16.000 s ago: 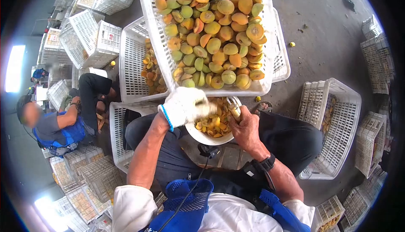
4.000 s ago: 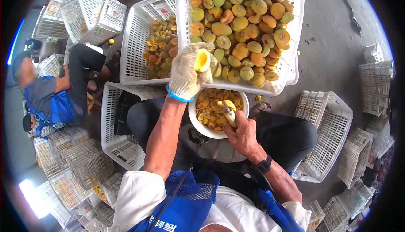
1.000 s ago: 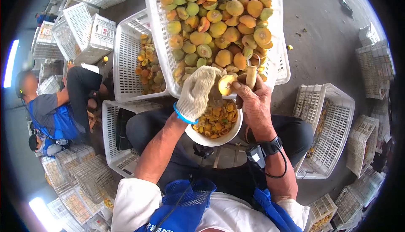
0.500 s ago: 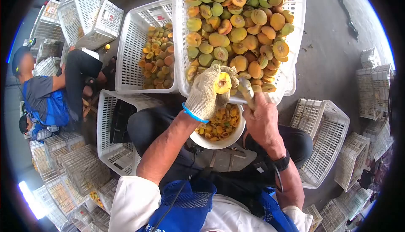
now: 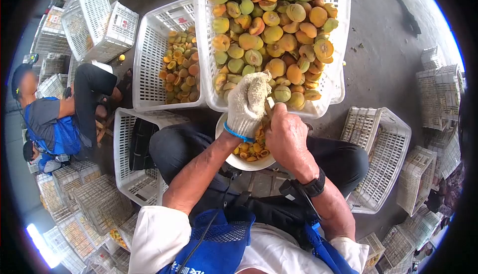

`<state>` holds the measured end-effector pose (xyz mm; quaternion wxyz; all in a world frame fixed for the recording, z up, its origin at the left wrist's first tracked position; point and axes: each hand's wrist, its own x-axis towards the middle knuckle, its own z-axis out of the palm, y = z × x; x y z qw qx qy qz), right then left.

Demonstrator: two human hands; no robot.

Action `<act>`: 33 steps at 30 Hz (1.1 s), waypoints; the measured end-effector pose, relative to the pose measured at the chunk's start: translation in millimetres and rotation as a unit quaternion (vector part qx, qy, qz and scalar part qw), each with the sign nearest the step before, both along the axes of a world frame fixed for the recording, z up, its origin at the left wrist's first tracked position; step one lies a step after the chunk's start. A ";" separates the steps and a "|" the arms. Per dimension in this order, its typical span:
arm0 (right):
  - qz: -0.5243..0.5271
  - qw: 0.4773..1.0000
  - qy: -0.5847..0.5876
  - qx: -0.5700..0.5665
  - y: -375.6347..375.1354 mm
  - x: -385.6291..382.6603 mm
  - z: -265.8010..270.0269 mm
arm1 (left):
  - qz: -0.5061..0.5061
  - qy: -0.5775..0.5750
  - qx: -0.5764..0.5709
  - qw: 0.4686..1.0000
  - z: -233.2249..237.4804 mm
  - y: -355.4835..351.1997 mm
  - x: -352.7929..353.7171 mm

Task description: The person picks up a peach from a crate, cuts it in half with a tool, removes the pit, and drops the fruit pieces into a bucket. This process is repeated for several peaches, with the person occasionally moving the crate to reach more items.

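Observation:
My left hand (image 5: 248,104), in a white knit glove with a blue cuff, is closed around a fruit half that the glove mostly hides. My bare right hand (image 5: 285,137) grips a small pitting tool (image 5: 269,107) whose tip meets the left hand. Both hands sit over a white bowl (image 5: 244,163) of pits and scraps resting on my lap. Just beyond them stands a white crate (image 5: 337,35) heaped with halved yellow, orange and green fruit (image 5: 271,32).
A second white crate (image 5: 149,60) to the left holds pitted fruit halves. Empty white crates lie by my left knee (image 5: 129,164) and my right (image 5: 383,159), with more stacked around. A seated person (image 5: 55,119) in a blue vest works at far left.
My left hand has dropped from in front of the crate toward the bowl and turned the fruit's cut face out of sight. My right hand moved in with the tool against it.

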<state>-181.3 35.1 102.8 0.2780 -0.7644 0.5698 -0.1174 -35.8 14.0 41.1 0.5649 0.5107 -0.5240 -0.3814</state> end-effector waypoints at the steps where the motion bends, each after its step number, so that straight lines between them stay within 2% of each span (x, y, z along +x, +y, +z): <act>1: 0.006 1.000 -0.002 0.009 0.0 1.0 -0.1 | 0.004 -0.010 -0.015 1.000 1.0 -1.1 0.1; 2: 0.013 1.000 -0.004 0.019 0.4 1.3 -0.2 | 0.003 -0.010 -0.013 1.000 2.6 -1.6 1.4; 4: 0.032 0.999 -0.005 0.008 -0.3 -4.3 -1.6 | -0.063 0.073 0.070 0.993 12.6 -4.4 8.5; 5: 0.052 0.999 -0.004 -0.003 -0.2 -9.2 -2.7 | -0.108 0.053 0.087 0.989 23.0 -5.1 16.3; 6: 0.052 0.999 -0.004 -0.002 -1.9 -14.1 -3.0 | -0.108 0.053 0.088 0.989 24.2 -7.1 21.6; 8: 0.086 0.995 -0.057 0.012 -7.6 -25.2 -1.3 | -0.174 0.031 0.104 0.979 24.1 -10.1 28.4; 9: 0.088 0.990 -0.086 0.067 -12.2 -31.0 -1.4 | -0.120 -0.063 -0.028 0.990 20.6 -1.0 25.5; 10: 0.089 0.990 -0.086 0.067 -15.3 -33.9 -0.4 | -0.119 -0.063 -0.028 0.990 17.0 -0.9 26.4; 12: 0.055 0.952 -0.208 0.216 -19.0 -37.5 2.1 | -0.140 -0.197 -0.158 0.957 14.6 -2.7 26.7; 13: 0.056 0.952 -0.209 0.215 -19.4 -37.4 2.6 | -0.140 -0.198 -0.158 0.957 10.8 -1.0 24.0; 14: 0.040 0.944 -0.232 0.233 -19.2 -36.6 3.1 | -0.144 0.004 -0.013 0.989 3.7 2.9 18.8; 15: 0.025 0.933 -0.257 0.251 -19.0 -34.4 4.4 | -0.140 0.204 0.134 0.960 7.2 4.2 13.2; 16: 0.023 0.932 -0.260 0.251 -19.7 -31.3 8.3 | -0.142 0.201 0.136 0.960 11.0 5.2 10.4; 18: -0.014 0.876 -0.340 0.342 -21.4 -26.2 19.6 | -0.106 0.182 0.127 0.969 20.9 6.8 6.1; 19: -0.014 0.875 -0.341 0.343 -20.6 -26.2 16.3 | -0.094 0.202 0.134 0.966 13.1 7.2 7.2; 21: -0.050 0.816 -0.368 0.443 -19.3 -25.0 3.3 | -0.112 0.177 0.118 0.971 10.9 4.5 15.0; 22: -0.050 0.815 -0.369 0.444 -19.5 -25.4 -3.1 | -0.132 0.154 0.102 0.974 11.2 2.6 19.6; 24: 0.065 0.919 -0.322 0.219 -21.9 -29.3 -18.9 | -0.142 0.131 0.131 0.972 7.6 1.5 24.6; 25: 0.098 0.947 -0.255 0.171 -24.2 -32.8 -26.8 | -0.108 0.100 0.146 0.978 1.4 4.2 25.7; 26: 0.097 0.946 -0.256 0.173 -22.5 -36.6 -29.7 | -0.076 0.070 0.159 0.982 -2.8 6.7 25.8; 27: 0.118 0.964 -0.202 0.129 -22.3 -39.0 -28.1 | -0.071 0.063 0.152 0.984 22.4 6.5 19.3; 28: 0.139 0.976 -0.148 0.082 -23.3 -40.9 -27.1 | -0.072 0.063 0.152 0.984 21.1 4.9 22.0; 29: 0.139 0.978 -0.129 0.084 -19.3 -42.6 -28.6 | -0.101 -0.073 0.027 0.992 18.7 2.5 28.3; 30: 0.140 0.978 -0.129 0.084 -11.2 -42.1 -30.2 | -0.125 -0.206 -0.099 0.965 17.6 0.5 33.2; 31: 0.109 0.983 -0.124 0.085 -0.9 -39.6 -32.5 | -0.145 0.106 0.256 0.950 32.9 -3.9 33.3; 33: 0.054 0.988 -0.126 0.078 21.5 -28.9 -46.6 | -0.136 0.118 0.235 0.955 25.7 -1.3 32.5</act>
